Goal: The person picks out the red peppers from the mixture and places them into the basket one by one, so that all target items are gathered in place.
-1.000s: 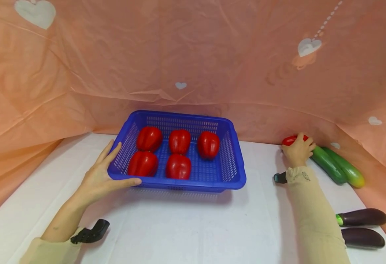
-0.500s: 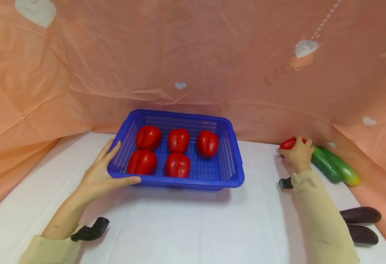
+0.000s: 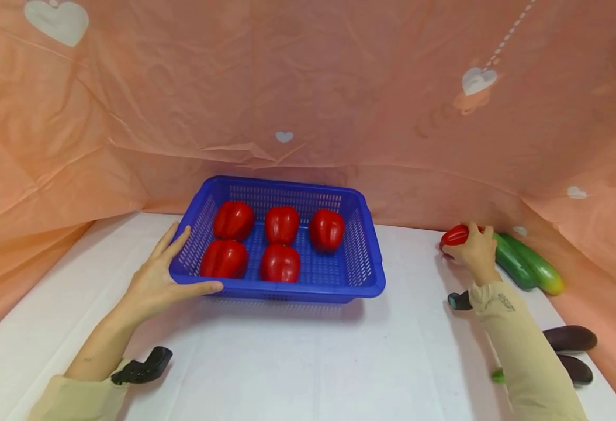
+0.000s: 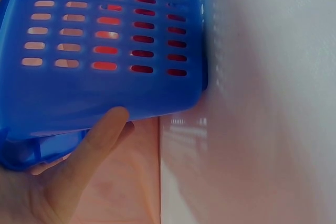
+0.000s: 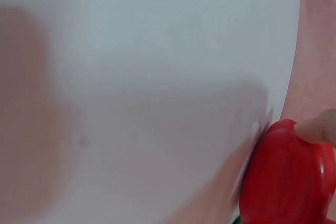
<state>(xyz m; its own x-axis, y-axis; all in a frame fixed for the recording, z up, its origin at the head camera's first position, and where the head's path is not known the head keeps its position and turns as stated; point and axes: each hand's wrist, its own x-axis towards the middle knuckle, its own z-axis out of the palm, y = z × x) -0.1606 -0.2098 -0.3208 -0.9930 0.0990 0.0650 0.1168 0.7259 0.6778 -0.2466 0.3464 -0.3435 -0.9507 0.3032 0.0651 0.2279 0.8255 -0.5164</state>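
Observation:
A blue plastic basket (image 3: 297,290) with slotted walls holds several red bell peppers (image 3: 280,263). My left hand (image 3: 152,283) spans its near left corner, fingers spread along the left side and the thumb stretched along the front rim. In the left wrist view that thumb (image 4: 100,140) lies against the outer wall. At the far right, my right hand (image 3: 477,251) grips another red bell pepper (image 5: 286,177), thumb on its near end. This pepper sits at the table's back edge, its right part hidden by the fingers.
Beside the right hand lie two green cucumbers (image 3: 513,266), one yellowish at its tip. Two dark eggplants (image 3: 571,338) lie nearer, partly behind the right sleeve (image 3: 529,351). A pink-orange cloth (image 3: 308,105) with white hearts hangs behind the white table (image 3: 297,356).
The right hand and its pepper have come slightly toward me, and more of the pepper shows. The sleeve now covers more of the eggplants. The left hand stays on the basket.

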